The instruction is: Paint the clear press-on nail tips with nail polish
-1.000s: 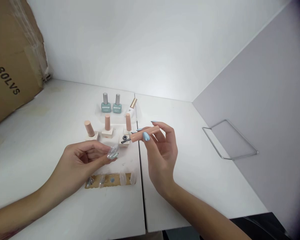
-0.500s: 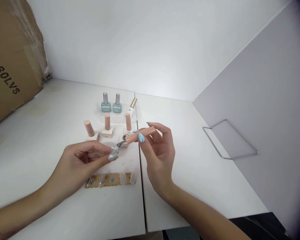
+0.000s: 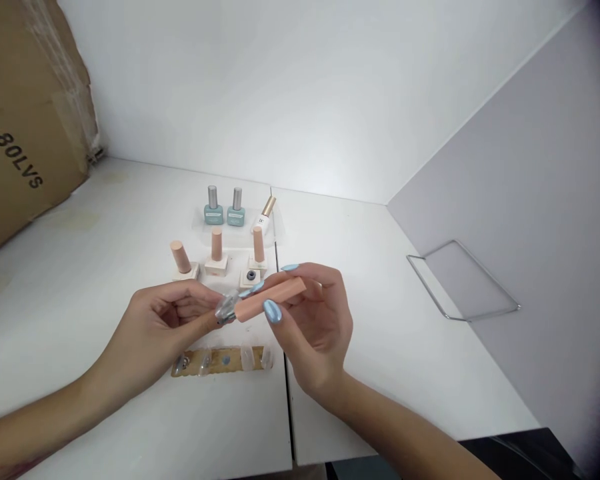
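Head view, left hand: thumb and index finger pinched together on clear almond-shaped plastic nail tip, other fingers curled.
Right hand: loosely curled, thumb and fingertips gripping peach cylindrical brush cap, slanted down-left.
Nail tip: in front of the bottles, right at the cap's lower end; bristles mostly hidden, contact with nail can't tell.
Uncapped bottle: white, square, dark round mouth, just behind right fingers.
Brown strip: nearer table edge, clear nail tips either side of blue-grey spot.
Capped bottles: three white square ones with peach caps, behind hands.
Clear tray: two teal bottles with silver caps, upright; white bottle with gold cap, tilted.
Far left: brown cardboard box.
Far right: silver wire frame by wall.
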### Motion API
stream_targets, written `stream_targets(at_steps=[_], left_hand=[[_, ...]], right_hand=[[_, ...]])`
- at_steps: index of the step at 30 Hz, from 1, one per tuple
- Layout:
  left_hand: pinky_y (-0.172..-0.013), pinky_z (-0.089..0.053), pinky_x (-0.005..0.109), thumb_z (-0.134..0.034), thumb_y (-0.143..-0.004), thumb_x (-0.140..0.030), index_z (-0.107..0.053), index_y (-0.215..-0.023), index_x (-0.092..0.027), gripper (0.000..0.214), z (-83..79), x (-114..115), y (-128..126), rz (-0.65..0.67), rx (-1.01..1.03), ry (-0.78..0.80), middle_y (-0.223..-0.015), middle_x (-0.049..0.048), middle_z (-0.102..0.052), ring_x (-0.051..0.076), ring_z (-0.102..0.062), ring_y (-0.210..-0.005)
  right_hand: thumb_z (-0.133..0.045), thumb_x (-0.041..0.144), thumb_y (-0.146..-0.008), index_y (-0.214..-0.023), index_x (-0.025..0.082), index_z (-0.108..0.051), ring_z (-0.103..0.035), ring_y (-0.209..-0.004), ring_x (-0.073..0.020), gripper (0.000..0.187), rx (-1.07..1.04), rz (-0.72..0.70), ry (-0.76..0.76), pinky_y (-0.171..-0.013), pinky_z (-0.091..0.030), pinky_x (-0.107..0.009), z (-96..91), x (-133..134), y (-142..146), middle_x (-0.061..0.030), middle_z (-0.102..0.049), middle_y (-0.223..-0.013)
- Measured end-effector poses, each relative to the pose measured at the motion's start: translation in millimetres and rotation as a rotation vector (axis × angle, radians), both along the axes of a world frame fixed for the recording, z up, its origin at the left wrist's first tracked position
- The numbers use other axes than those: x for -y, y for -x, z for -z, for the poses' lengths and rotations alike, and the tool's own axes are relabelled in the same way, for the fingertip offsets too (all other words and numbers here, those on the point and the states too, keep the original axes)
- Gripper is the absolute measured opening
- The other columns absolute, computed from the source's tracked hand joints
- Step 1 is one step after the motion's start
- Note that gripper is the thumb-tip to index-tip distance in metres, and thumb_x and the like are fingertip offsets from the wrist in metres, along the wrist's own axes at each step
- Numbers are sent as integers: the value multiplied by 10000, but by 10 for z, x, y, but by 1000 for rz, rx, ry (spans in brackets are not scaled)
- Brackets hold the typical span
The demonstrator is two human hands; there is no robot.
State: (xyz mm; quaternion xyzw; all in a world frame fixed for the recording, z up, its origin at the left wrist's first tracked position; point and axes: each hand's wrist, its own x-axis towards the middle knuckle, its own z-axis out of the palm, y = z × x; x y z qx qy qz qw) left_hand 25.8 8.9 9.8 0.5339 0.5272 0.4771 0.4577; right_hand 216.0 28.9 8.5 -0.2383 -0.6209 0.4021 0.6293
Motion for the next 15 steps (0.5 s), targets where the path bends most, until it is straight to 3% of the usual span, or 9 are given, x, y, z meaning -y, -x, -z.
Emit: stream_targets(at_steps=[8,12,15], left_hand=[[-646,-651,178,-900,-733,-284,-802,-721,-243,107,13,3,-35,-7,60,20,-709,7,-820,165,-800,-670],[-692,-660,176,-912,-721,-277,-799,-730,-242,119,36,-11,-31,7,101,36,-715,0,-823,154,-803,-679],[-695,-653,162,-905,-733,-262,-799,-738,-247,107,35,-14,-24,24,120,44,-730,-4,-828,145,-805,-692]], right_hand=[[-707,242,-962,-1080,280,-560,-777,-923,-165,193,-80,102,260,-866,-657,-389,14,-63,-2,23,-786,-846],[-704,218,-954,-1057,275,-574,-760,-896,-144,175,-169,87,290,-923,-637,-401,21,-101,-9,45,-775,-821],[-712,207,-941,-1077,280,-600,-753,-854,-131,190,-202,59,256,-883,-646,-376,29,-98,-16,42,-766,-868]])
